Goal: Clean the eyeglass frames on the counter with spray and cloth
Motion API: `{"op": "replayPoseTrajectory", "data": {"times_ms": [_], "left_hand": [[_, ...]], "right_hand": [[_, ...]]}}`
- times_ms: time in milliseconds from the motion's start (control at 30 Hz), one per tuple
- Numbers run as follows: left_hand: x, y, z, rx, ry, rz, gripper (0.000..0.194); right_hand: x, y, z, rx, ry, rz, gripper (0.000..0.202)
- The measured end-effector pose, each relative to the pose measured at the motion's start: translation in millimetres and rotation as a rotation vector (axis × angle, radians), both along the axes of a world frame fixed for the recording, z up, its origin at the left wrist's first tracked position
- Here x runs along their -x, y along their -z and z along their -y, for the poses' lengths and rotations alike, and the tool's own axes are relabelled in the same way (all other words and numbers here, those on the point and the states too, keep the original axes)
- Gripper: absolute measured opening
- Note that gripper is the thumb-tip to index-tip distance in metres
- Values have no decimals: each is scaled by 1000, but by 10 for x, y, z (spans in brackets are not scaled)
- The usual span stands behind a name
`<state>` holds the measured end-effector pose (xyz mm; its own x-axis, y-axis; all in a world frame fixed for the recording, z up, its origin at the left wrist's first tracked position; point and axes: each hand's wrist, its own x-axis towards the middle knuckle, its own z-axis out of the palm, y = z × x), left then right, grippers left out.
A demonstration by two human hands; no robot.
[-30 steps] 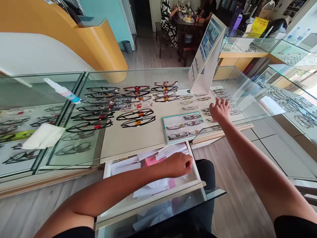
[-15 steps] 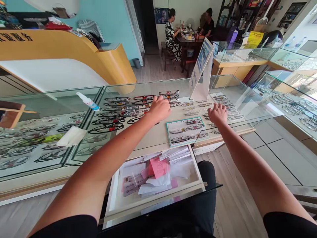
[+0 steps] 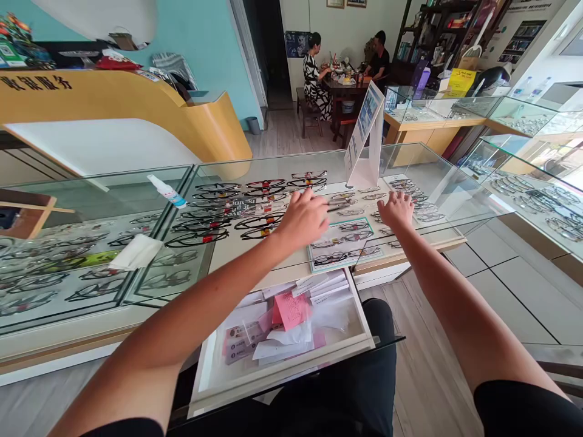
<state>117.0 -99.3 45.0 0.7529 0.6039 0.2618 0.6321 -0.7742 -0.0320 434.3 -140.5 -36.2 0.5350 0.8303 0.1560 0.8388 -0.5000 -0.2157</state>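
My left hand (image 3: 304, 220) is over the middle of the glass display counter, its fingers curled closed. A dark, slightly blurred pair of eyeglasses (image 3: 340, 203) sticks out from its right side, seemingly in its grip; the fingertips are hidden behind the knuckles. My right hand (image 3: 397, 209) is farther right, above the small glasses near the right rows, with its fingers apart and nothing visible in them. Between the hands and nearer me lies a teal-edged tray (image 3: 314, 264) with several eyeglasses. Rows of dark frames (image 3: 200, 224) lie to the left of my left hand.
An open drawer (image 3: 204, 370) with papers and pink slips juts out before my lap. A folded sign (image 3: 374, 139) stands behind the hands. On the left glass are a spray bottle (image 3: 167, 191) and a white cloth (image 3: 135, 252). Two people sit at a table (image 3: 334, 91) far back.
My left hand has moved right and nearer me, away from the back frames, with eyeglasses now showing beside it. The right hand stays about where it was. The view has tilted slightly up.
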Motion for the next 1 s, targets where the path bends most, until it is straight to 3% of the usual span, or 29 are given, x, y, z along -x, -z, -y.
{"op": "replayPoseTrajectory", "data": {"times_ms": [100, 200, 267, 367, 467, 567, 700, 800, 1000], "left_hand": [[237, -90, 701, 177, 150, 104, 36], [493, 2, 1344, 432, 289, 126, 34], [608, 186, 1611, 563, 322, 110, 35], [662, 617, 1717, 650, 313, 63, 38], [620, 1087, 1550, 586, 255, 24, 40], [532, 1407, 1223, 469, 182, 31, 41], [344, 1574, 692, 297, 54, 93, 45], [148, 1671, 325, 261, -71, 88, 47], [-168, 1967, -113, 197, -64, 40, 46]], "right_hand": [[-4, 10, -6, -8, 7, 7, 61], [-24, 28, -19, -3, 12, 19, 61], [-38, 40, -28, 1, 11, 26, 62], [-51, 54, -32, -14, 13, 27, 61], [-56, 64, -31, -41, 12, 24, 59], [-58, 70, -30, -53, 8, 23, 59], [-57, 65, -29, -48, 15, 19, 60], [-56, 53, -25, -44, 11, 20, 60], [-70, 52, -29, -44, 10, 19, 58]]}}
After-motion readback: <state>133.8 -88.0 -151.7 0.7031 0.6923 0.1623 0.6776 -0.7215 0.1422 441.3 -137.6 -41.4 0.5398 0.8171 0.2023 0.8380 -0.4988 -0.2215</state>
